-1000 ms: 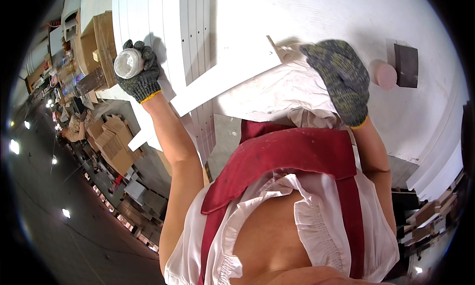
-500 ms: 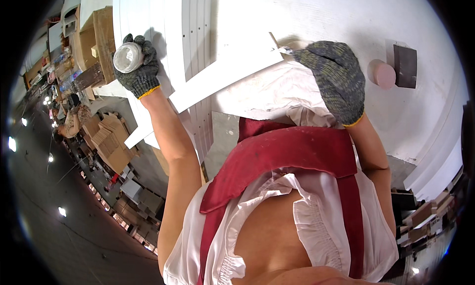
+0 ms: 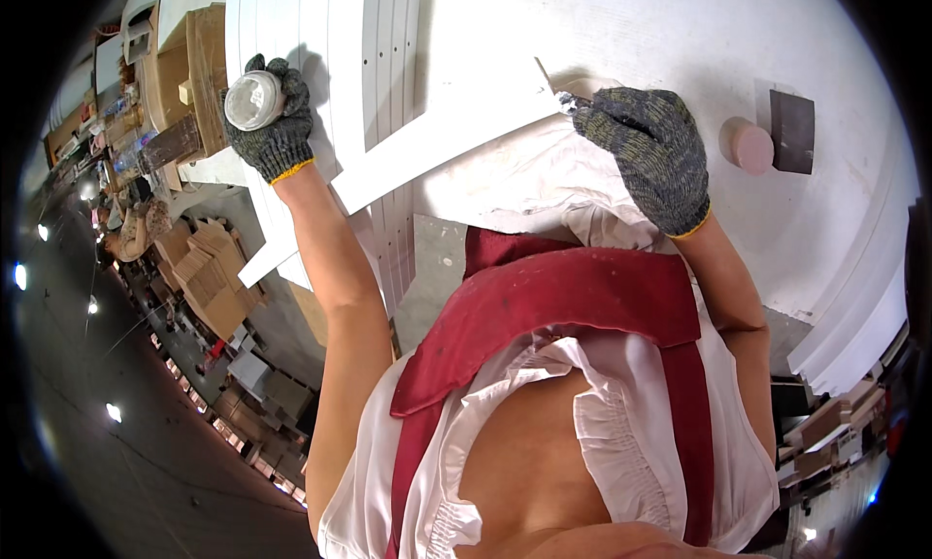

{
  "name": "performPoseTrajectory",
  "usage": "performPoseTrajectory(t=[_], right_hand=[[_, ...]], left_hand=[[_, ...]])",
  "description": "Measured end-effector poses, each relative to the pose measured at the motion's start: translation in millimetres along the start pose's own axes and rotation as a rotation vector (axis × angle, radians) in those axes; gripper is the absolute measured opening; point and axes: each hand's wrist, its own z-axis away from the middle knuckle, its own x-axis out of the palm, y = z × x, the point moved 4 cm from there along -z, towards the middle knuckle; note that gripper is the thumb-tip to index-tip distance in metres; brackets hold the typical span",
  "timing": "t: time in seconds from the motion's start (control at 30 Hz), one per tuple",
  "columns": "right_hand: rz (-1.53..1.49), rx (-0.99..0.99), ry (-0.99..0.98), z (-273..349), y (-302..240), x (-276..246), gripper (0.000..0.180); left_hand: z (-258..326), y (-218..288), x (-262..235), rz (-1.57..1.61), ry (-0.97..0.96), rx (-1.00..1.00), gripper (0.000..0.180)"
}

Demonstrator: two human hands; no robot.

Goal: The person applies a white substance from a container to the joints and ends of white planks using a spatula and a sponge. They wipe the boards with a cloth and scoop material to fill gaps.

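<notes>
My left hand (image 3: 270, 136) wears a dark grey knit glove with a yellow cuff. Its fingers are wrapped round a small clear jar (image 3: 254, 101) of white paste, held open end up over white slatted boards. A long white strip (image 3: 447, 146) lies slantwise across the middle. At its right end is my right hand (image 3: 655, 156), in a matching glove, with fingers closed together. A small white-smeared tip (image 3: 565, 102) shows at these fingers, against the strip's end; what they grip is mostly hidden. A thin stick (image 3: 542, 73) pokes up just beyond that end.
White grooved panels (image 3: 388, 64) with small holes stand left of the pale work surface (image 3: 602, 25). On the right lie a pink round block (image 3: 750, 149) and a dark grey rectangular piece (image 3: 791, 132). A crumpled white cloth (image 3: 534, 185) lies below the strip. Cardboard boxes (image 3: 209, 277) stand far left.
My right hand has turned slightly at the strip's end, and its curled fingers show more. The jar in my left hand has shifted slightly upward in view. The strip has hardly moved.
</notes>
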Motion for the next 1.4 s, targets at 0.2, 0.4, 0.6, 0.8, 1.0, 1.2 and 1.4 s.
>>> performPoseTrajectory(t=[0.2, 0.4, 0.6, 0.8, 1.0, 1.2, 1.4], right_hand=[[-0.027, 0.082, -0.011, 12.4, 8.0, -8.4, 0.029], [-0.131, 0.142, 0.073, -8.9, 9.7, 2.9, 0.029], [-0.102, 0.123, -0.043, 9.0, 9.1, -14.6, 0.03], [-0.11, 0.211, 0.015, -24.6, 7.1, -27.1, 0.025], [-0.27, 0.181, -0.143, -35.2, -0.6, -24.6, 0.024], [0.27, -0.141, -0.202, -34.2, -8.3, -18.1, 0.031], [0.284, -0.105, -0.229, -40.7, 17.8, -24.5, 0.03]], left_hand=[[9.1, -3.5, 20.9, -0.016, 0.109, 0.051, 0.04], [6.1, -3.8, 17.9, -0.016, 0.109, 0.036, 0.041], [6.5, -1.3, 15.8, -0.02, 0.028, 0.007, 0.046], [-1.1, -0.1, 0.1, 0.064, -0.069, -0.045, 0.057], [1.8, -1.4, 11.5, -0.143, 0.116, 0.082, 0.05], [5.0, -2.2, 13.9, 0.009, 0.101, 0.014, 0.05], [4.5, -1.5, 13.5, -0.107, 0.148, 0.074, 0.052]])
